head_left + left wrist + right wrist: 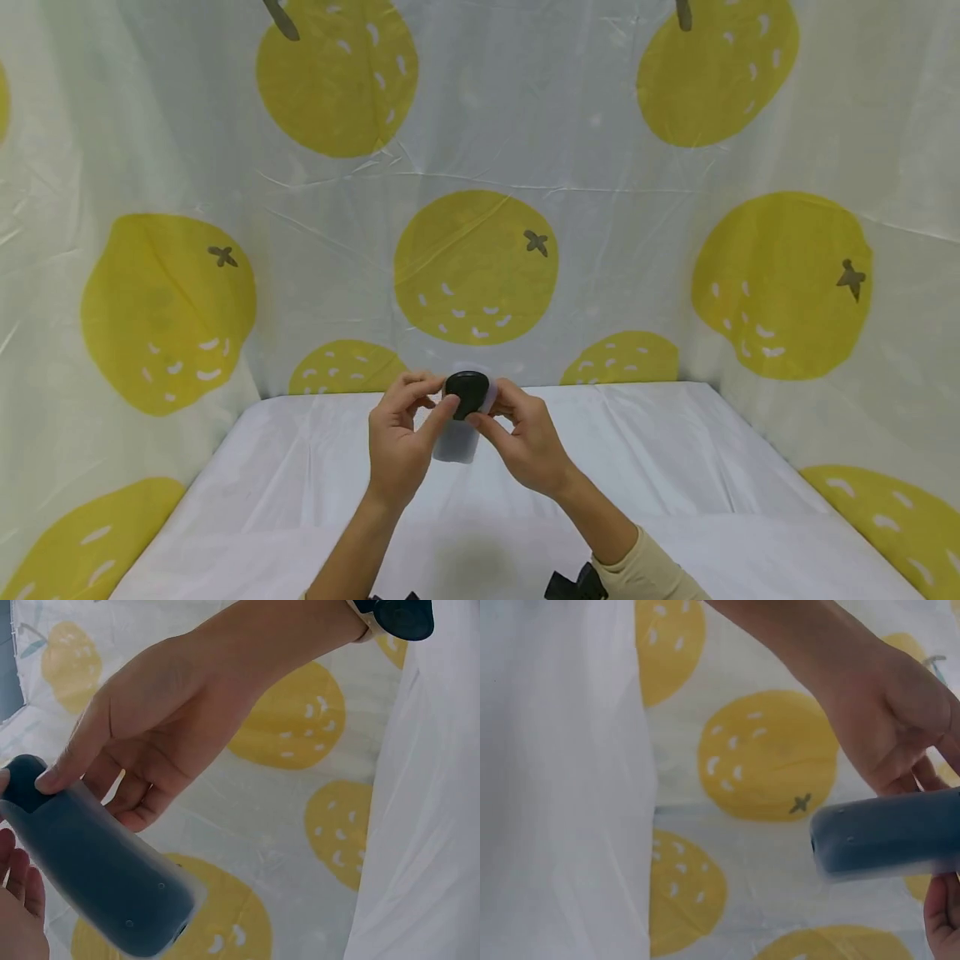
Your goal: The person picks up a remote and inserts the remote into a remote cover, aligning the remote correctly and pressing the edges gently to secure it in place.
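Observation:
A dark, round-ended object (467,392) stands partly out of a frosted, see-through sleeve (456,444), held up above the white surface. Its longer part shows dark blue through the sleeve (112,870) in the left wrist view. My left hand (402,433) pinches the object's upper end from the left, thumb in front and fingers behind. From the right, my right hand (531,435) pinches the same end and the sleeve's upper edge. The right wrist view shows the sleeve's rounded bottom (885,834); its upper end lies outside that frame.
A white cloth-covered surface (645,467) spreads below the hands. Pale curtains (600,275) with yellow fruit prints stand at the back and on both sides. Black straps or mounts (576,583) show near the wrists at the bottom.

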Tool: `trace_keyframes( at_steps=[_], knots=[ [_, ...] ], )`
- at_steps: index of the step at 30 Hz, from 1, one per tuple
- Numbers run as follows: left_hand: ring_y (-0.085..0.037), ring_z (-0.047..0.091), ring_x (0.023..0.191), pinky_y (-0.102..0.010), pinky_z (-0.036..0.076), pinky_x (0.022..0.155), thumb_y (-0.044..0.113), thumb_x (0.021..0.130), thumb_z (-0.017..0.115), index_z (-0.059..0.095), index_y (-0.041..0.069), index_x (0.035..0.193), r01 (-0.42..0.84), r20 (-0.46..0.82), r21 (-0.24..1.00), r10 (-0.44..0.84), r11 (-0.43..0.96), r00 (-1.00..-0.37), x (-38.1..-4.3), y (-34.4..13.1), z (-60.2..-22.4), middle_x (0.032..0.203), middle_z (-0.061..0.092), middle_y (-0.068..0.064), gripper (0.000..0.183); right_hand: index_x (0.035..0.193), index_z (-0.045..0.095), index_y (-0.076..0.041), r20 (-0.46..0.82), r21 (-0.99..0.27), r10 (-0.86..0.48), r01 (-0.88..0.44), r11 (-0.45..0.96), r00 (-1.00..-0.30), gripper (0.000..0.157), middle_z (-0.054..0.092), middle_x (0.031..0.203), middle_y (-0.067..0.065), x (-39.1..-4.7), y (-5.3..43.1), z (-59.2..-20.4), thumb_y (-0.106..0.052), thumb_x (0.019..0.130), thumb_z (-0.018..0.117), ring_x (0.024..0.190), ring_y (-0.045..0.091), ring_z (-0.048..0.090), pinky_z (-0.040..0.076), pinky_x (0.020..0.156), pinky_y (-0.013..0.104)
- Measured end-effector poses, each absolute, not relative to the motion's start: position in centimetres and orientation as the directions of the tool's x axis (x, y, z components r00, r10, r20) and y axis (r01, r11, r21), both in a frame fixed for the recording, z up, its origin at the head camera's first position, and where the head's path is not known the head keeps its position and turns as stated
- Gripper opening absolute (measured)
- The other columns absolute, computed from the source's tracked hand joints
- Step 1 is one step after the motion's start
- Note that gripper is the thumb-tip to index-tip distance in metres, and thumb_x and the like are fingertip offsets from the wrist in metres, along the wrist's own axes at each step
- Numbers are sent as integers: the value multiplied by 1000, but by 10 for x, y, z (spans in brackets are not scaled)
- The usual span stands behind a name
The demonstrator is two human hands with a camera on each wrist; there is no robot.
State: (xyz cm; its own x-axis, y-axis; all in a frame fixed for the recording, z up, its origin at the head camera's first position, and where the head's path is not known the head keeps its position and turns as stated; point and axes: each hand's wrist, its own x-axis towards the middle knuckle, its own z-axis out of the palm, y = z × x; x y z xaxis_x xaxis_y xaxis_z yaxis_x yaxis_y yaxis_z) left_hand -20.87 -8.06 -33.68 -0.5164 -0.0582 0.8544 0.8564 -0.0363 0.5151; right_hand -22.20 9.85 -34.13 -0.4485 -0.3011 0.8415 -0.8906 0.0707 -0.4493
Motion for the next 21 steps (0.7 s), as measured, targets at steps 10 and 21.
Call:
trace_keyframes(
  at_steps=[10, 21],
  knots=[
    [-22, 69, 91, -29, 58, 81, -12, 80, 83, 77, -2, 108, 831, 829, 555, -62, -19, -555, -210, -81, -335, 99, 74, -15, 31, 123, 66, -6, 834, -483, -242, -868, 113, -495, 37, 71, 109, 6, -223, 100, -341, 3, 89, 79, 92, 21, 73, 60, 82, 41],
    [-19, 72, 81, -27, 59, 79, -13, 79, 83, 76, -5, 106, 796, 793, 605, -86, -10, -603, -209, -80, -336, 93, 74, -16, 29, 104, 74, -8, 919, -326, -133, -904, 277, -372, 30, 70, 94, 3, -220, 112, -329, 1, 79, 88, 82, 20, 65, 54, 74, 29]
  ],
)
